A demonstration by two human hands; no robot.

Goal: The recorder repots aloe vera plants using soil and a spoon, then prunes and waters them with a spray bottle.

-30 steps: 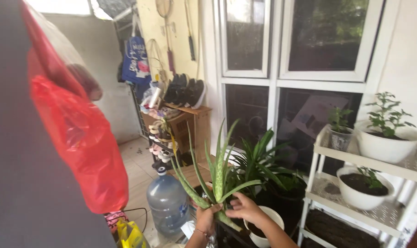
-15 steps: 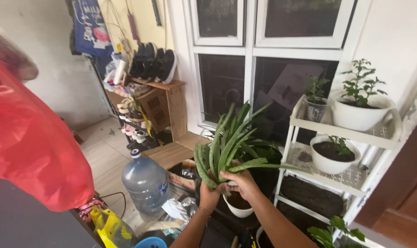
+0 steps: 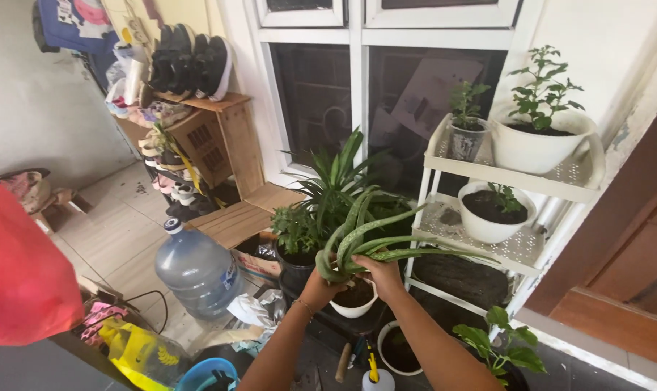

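Both my hands hold a spotted green aloe plant (image 3: 368, 235) by its base, its long leaves tilted to the right. My left hand (image 3: 320, 288) grips the lower left of the base. My right hand (image 3: 381, 275) clasps the base from the right. Just below my hands sits a small white pot (image 3: 352, 307) with dark soil in it. The plant's roots are hidden by my fingers.
A white tiered rack (image 3: 518, 182) on the right carries white pots with small plants. A big blue water bottle (image 3: 195, 269) stands on the floor at left, near a wooden shoe shelf (image 3: 216, 137). A red plastic bag (image 3: 21, 268) hangs close at left. Another potted plant (image 3: 498, 347) sits at the bottom right.
The view has tipped downward and to the right. The aloe has swung from leaning upright to lying nearly sideways, and my hands have lowered it closer to the small white pot.
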